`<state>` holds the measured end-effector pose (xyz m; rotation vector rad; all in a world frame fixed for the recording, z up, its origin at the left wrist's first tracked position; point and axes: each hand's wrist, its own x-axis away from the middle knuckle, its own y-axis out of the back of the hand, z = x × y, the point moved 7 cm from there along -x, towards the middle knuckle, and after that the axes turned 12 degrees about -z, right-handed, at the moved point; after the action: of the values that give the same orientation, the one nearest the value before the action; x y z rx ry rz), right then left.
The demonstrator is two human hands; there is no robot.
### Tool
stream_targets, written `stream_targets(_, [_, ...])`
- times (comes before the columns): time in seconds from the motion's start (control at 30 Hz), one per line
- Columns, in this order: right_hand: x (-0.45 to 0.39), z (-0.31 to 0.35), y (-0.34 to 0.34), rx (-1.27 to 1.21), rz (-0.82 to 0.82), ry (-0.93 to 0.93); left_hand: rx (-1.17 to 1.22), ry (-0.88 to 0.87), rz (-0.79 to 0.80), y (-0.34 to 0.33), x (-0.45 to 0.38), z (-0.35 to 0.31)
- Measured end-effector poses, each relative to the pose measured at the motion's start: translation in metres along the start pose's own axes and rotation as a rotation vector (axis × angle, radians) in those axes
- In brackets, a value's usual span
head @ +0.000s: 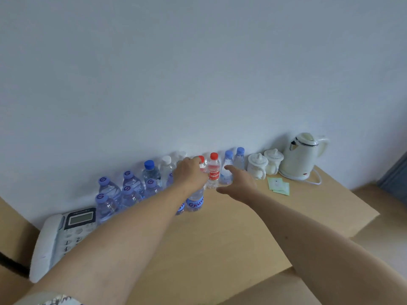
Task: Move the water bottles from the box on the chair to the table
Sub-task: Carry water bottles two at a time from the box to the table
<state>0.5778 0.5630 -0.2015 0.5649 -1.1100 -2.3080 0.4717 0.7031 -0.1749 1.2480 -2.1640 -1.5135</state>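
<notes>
Many bottles [132, 186] already stand left of the left hand [190, 172], which seemingly grips another; right hand [239, 183] open. Box unseen.

Clear plastic water bottles [132, 186] line the light wooden table's [220, 238] back edge; grey desk telephone [63, 236] left, cream electric kettle [302, 157] right.

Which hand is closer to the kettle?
Right. The right hand reaches out near the bottles, a few things short of the kettle. The left hand is farther left, on a bottle.
</notes>
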Motion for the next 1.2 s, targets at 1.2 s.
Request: stream_targets(1.2, [0.513, -0.516, 0.457, 0.324, -0.479, -1.024, 0.098, -1.142, 0.553, -0.188, 0.524, -0.680])
